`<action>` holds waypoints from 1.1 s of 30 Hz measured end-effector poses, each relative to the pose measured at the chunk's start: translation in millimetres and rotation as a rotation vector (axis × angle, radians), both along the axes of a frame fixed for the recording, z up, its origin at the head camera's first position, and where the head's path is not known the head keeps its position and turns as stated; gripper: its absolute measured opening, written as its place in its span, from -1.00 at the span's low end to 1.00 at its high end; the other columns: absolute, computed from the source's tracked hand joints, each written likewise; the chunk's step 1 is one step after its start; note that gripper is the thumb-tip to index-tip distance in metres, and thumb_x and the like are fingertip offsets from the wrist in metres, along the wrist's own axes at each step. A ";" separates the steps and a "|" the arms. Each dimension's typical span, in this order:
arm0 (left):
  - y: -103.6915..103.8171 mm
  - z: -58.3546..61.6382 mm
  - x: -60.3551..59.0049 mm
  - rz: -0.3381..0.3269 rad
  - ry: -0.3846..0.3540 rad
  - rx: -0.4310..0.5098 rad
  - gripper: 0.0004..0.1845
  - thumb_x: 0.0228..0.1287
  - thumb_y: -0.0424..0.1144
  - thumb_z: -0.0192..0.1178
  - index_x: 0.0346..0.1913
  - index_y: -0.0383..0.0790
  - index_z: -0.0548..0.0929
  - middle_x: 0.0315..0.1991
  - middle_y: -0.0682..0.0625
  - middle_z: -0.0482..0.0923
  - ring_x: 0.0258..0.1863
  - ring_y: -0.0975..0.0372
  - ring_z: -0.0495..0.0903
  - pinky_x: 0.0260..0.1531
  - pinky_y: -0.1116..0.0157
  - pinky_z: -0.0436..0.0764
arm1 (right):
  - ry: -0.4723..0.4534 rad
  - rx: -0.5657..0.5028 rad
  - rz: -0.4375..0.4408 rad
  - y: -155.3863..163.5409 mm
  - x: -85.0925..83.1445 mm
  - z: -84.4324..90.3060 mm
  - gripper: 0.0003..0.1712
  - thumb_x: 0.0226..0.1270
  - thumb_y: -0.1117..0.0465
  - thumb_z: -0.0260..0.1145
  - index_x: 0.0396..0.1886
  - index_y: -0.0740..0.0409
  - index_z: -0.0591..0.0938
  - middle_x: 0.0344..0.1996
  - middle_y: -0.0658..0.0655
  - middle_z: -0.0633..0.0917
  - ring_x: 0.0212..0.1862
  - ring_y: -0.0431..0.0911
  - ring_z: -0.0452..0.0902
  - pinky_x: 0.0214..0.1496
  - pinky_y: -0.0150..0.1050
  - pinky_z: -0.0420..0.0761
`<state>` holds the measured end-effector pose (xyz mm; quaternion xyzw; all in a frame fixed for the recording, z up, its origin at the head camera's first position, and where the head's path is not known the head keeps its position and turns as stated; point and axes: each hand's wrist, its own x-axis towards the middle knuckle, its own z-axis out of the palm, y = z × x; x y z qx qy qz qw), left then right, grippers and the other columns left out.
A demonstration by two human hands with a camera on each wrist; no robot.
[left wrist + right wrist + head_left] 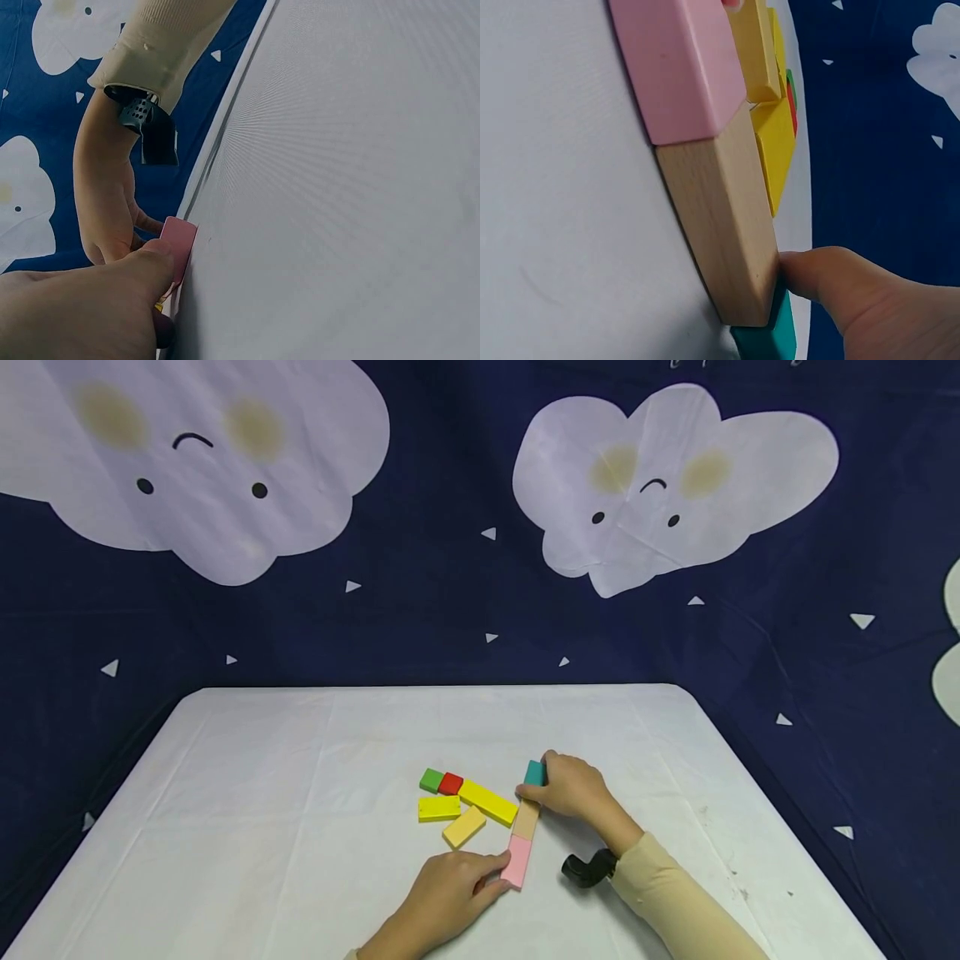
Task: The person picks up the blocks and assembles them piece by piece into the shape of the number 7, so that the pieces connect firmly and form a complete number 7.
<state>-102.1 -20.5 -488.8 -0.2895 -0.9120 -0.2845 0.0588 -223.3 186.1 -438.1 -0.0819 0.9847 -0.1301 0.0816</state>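
Left hand (450, 889) presses its fingers against the pink block (517, 861), steadying the row's near end. Beyond it lie 1 wood block (527, 819), then the teal block (534, 772), pinched by the right hand (570, 787) for alignment. Leftward on the surface (262, 793): 3 yellow blocks (488, 802), 1 red (451, 783), 1 green (431, 779).

White-clothed table (262, 827) carries 8 flat blocks (487, 802): green, red, 3 yellow, teal, natural, pink.

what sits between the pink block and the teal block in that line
The plain wooden block lies between the pink block and teal block, touching both; the right wrist view shows it best.
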 end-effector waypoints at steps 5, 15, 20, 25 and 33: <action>0.0 -0.3 -0.4 0.002 -0.014 -0.001 -0.62 0.28 0.11 0.12 0.07 0.06 0.65 -0.34 0.25 0.71 -0.62 0.55 0.25 -0.54 0.53 0.31 | 0.004 0.002 0.001 0.4 1.4 -1.9 -0.26 -0.01 -0.34 0.36 -0.10 0.18 0.54 -0.44 0.03 0.59 -0.43 -0.11 0.44 -0.45 -0.25 0.39; 0.1 -1.8 0.7 0.009 -0.040 0.002 -0.61 0.28 0.10 0.13 0.07 0.05 0.65 -0.06 0.21 0.67 -0.18 0.49 0.62 -0.29 0.42 0.59 | -0.015 0.017 -0.018 -2.1 5.6 -0.6 -0.31 0.03 -0.30 0.33 -0.12 0.19 0.52 -0.46 0.05 0.56 -0.43 -0.09 0.43 -0.46 -0.24 0.37; 1.0 -1.3 0.5 0.008 -0.047 -0.006 -0.61 0.28 0.11 0.12 0.08 0.05 0.64 -0.05 0.21 0.66 -0.11 0.44 0.64 -0.21 0.38 0.61 | -0.015 0.011 -0.023 -1.0 6.6 -0.5 -0.32 0.04 -0.29 0.33 -0.14 0.19 0.52 -0.47 0.04 0.55 -0.44 -0.09 0.42 -0.48 -0.25 0.37; 0.9 -1.1 0.8 0.005 -0.025 -0.006 -0.62 0.28 0.09 0.13 0.07 0.04 0.65 -0.06 0.21 0.67 -0.12 0.44 0.64 -0.22 0.39 0.61 | -0.009 0.002 -0.016 -1.2 9.1 0.1 -0.33 0.04 -0.29 0.33 -0.15 0.19 0.52 -0.49 0.04 0.54 -0.46 -0.09 0.42 -0.49 -0.25 0.36; 0.6 -2.3 0.7 0.000 -0.008 -0.007 -0.62 0.29 0.08 0.12 0.07 0.04 0.65 -0.07 0.21 0.67 -0.12 0.44 0.64 -0.21 0.38 0.61 | -0.013 -0.001 -0.026 -1.3 10.5 -0.2 -0.32 0.05 -0.29 0.33 -0.10 0.18 0.51 -0.43 0.05 0.57 -0.43 -0.09 0.44 -0.47 -0.24 0.38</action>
